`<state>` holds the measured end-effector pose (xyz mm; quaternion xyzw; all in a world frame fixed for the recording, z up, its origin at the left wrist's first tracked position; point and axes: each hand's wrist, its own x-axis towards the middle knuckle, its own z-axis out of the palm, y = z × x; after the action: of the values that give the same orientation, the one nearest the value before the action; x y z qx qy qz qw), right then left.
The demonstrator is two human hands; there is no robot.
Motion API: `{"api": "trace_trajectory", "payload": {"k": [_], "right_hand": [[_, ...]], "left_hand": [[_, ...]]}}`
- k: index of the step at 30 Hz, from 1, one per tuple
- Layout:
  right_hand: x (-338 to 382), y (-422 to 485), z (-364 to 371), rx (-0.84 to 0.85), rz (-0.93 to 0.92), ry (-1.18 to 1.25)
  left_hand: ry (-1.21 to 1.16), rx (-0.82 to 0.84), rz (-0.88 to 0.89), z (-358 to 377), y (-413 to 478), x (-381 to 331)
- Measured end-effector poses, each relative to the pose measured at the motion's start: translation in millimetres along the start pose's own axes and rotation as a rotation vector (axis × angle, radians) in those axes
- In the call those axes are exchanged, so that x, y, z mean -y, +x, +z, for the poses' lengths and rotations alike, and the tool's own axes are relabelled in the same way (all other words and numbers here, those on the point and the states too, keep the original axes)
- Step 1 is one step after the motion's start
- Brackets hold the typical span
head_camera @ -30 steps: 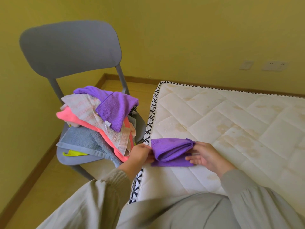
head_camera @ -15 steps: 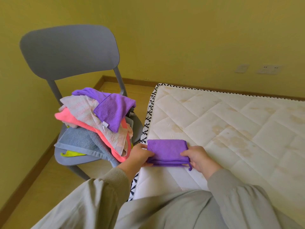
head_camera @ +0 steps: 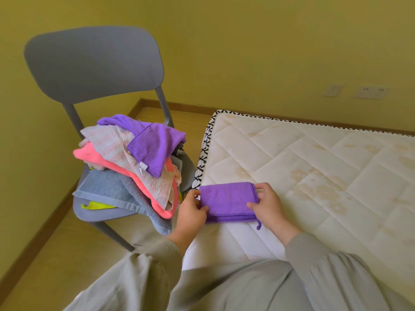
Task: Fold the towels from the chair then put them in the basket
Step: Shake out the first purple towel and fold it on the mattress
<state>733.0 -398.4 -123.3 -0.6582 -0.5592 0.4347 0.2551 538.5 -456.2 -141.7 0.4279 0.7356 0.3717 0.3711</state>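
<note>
A folded purple towel (head_camera: 226,199) lies flat on the near left corner of the mattress (head_camera: 314,176). My left hand (head_camera: 190,214) pinches its left edge, thumb on top. My right hand (head_camera: 268,205) grips its right edge, thumb on top and fingers at the far corner. On the grey chair (head_camera: 94,63) to the left sits a pile of towels: a purple one (head_camera: 155,147) on top, a pale pink striped one (head_camera: 116,147), a coral one (head_camera: 98,159) and a grey-blue one (head_camera: 110,189). No basket is in view.
The chair stands close against the mattress's left side on a wooden floor (head_camera: 56,254). Yellow walls enclose the corner, with wall sockets (head_camera: 370,92) at the right. A small yellow cloth (head_camera: 96,205) peeks from under the pile.
The purple towel went from a loose, half-folded bundle held between my hands to a flat folded rectangle on the mattress. Both hands shifted onto its side edges.
</note>
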Motion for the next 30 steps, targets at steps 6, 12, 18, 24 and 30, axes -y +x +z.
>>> {"api": "trace_trajectory", "payload": {"k": [6,12,18,24,30], "right_hand": [[-1.0,1.2,7.2,0.054,0.032,-0.314],[1.3,2.7,8.8,0.072,0.035,-0.348],[16.7,-5.3,11.8,-0.049,-0.202,-0.891],[0.2,0.4,29.9,0.233,-0.456,-1.156],[-17.1,10.7,27.4,0.334,-0.404,-1.187]], "left_hand": [[0.370,0.061,0.040,1.4,-4.2,-7.6],[0.579,-0.185,0.568,1.2,2.7,-22.7],[1.035,0.261,0.532,26.3,17.8,-4.8],[1.010,0.227,0.510,35.2,19.9,13.1],[0.997,0.229,0.531,32.7,20.0,21.0]]}}
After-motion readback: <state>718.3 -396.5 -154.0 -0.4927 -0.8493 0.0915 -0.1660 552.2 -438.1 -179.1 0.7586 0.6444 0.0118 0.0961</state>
